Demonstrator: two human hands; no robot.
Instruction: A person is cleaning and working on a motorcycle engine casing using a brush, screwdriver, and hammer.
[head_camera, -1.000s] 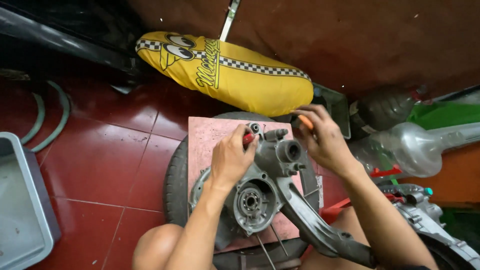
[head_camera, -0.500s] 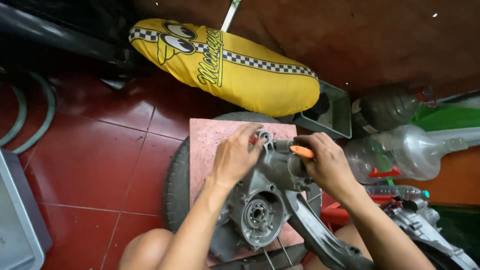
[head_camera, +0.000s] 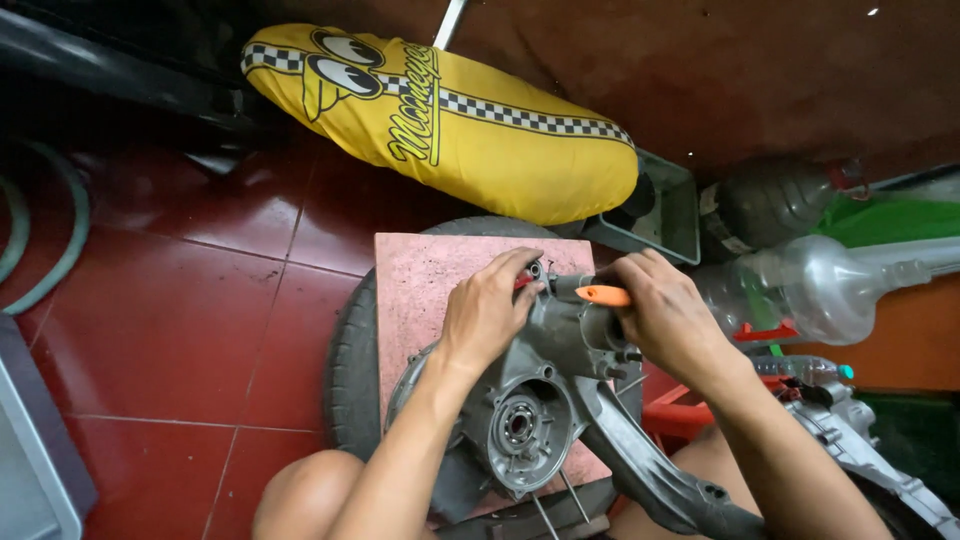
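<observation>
Right hand (head_camera: 668, 318) closed around an orange-handled tool (head_camera: 602, 295); only the handle end shows, poking out toward the left, its tip pointed at the top of the grey metal engine casing (head_camera: 560, 375). Cannot tell what kind of tool head it has. Left hand (head_camera: 487, 312) curled over the casing's upper left edge, fingers bent down on a small red part (head_camera: 522, 283) near a round metal fitting; whether it pinches that part or only presses on it is not clear.

Casing lies on a pink board (head_camera: 420, 290), the board resting flat on a black tyre (head_camera: 350, 370) on the red tiled floor (head_camera: 170, 320). Round bearing opening of the casing faces up, toward the camera. A long grey arm of the casing runs down to the lower right.

Beyond the board: yellow seat cover (head_camera: 450, 120) with a checkered stripe. Right of the hands: clear plastic bottle (head_camera: 810, 290) on its side, dark bottle (head_camera: 770, 205) behind it. Grey tray (head_camera: 665, 215) beside the yellow cover.
</observation>
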